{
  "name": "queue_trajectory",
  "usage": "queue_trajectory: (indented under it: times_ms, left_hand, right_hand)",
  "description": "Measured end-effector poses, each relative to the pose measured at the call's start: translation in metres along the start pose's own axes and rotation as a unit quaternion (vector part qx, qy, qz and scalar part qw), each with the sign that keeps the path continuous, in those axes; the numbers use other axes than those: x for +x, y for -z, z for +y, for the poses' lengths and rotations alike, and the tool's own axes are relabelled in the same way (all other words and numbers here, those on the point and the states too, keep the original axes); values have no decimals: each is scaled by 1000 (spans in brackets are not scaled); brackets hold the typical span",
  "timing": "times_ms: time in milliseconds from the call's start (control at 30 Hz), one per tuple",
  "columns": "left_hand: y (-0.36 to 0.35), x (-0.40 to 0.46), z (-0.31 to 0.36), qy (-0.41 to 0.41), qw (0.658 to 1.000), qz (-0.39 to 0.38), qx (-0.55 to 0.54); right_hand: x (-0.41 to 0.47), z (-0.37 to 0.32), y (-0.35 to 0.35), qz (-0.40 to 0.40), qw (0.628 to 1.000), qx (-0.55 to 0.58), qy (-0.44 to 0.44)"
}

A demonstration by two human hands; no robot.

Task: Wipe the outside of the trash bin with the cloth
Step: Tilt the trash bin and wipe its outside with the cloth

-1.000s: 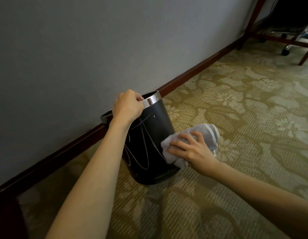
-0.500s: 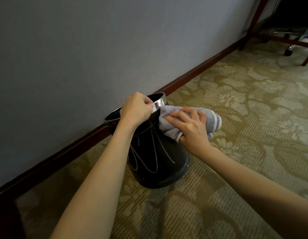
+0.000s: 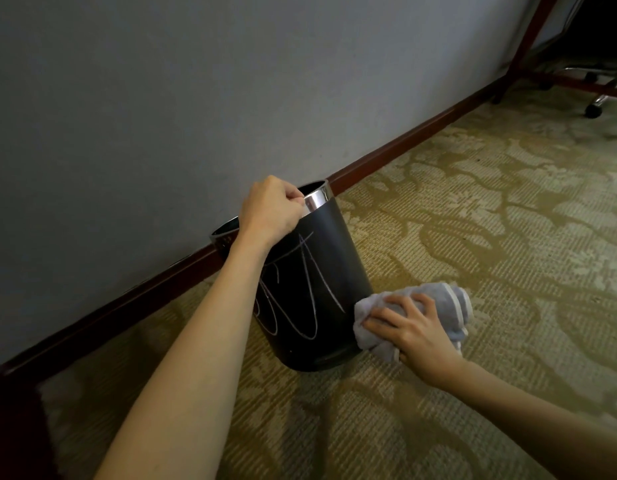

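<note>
A black trash bin [image 3: 329, 271] with a shiny metal rim and white scribbles on its side stands on the carpet close to the wall, tilted a little toward the wall. My left hand [image 3: 270, 211] grips its rim from above. A bunched grey cloth [image 3: 435, 299] is pressed against the bin's lower right side, near the base. My right hand [image 3: 414, 329] lies on the cloth with fingers spread and holds it there.
A grey wall with a dark wooden baseboard [image 3: 418, 135] runs behind the bin. Patterned beige carpet [image 3: 490, 220] spreads to the right. Wooden furniture legs [image 3: 523, 46] and an office chair's wheeled base [image 3: 594, 105] stand at the far upper right.
My right hand has slid the cloth down the bin's right side, from near the rim to the base. My left hand stays on the rim.
</note>
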State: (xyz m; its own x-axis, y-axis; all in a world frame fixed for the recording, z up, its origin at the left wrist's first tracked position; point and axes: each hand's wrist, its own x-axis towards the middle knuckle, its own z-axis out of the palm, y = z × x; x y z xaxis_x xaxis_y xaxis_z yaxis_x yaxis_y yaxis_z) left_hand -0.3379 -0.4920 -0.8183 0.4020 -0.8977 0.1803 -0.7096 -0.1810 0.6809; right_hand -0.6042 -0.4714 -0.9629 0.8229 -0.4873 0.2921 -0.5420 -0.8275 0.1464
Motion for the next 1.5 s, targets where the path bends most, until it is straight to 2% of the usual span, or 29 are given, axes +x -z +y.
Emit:
queue_trajectory:
  times_ms: [100,167,367,467,600,700,933,1100,1267,1500]
  left_hand:
    - [0,-1,1,1,1000,-12,-17]
    - [-2,-4,3,0,999,-22,-36]
    - [-17,-10,20,-36,998,-42,-18]
    - [-24,-11,22,-46,998,-39,-7]
    - [-28,-9,22,-52,998,-37,-3]
    - [-26,-7,19,-40,999,-21,18]
    - [-12,-1,3,-25,998,35,48]
    - [-7,2,-10,-25,998,53,28]
    - [1,3,-20,-9,998,49,-24]
    - [-3,1,-13,-21,999,5,-44]
  right_hand:
    - [10,8,5,6,999,41,-18]
    - [24,10,11,30,993,91,-66]
    - [86,16,38,177,962,145,-148]
    - [96,16,43,213,953,131,-172]
    - [78,7,33,206,957,102,-175]
    - [58,1,22,180,973,75,-125]
    - [10,-12,0,61,998,11,-26]
    - [22,-8,9,25,999,40,-23]
    - [58,-7,20,61,991,87,-77]
    - [118,-3,46,177,966,119,-145]
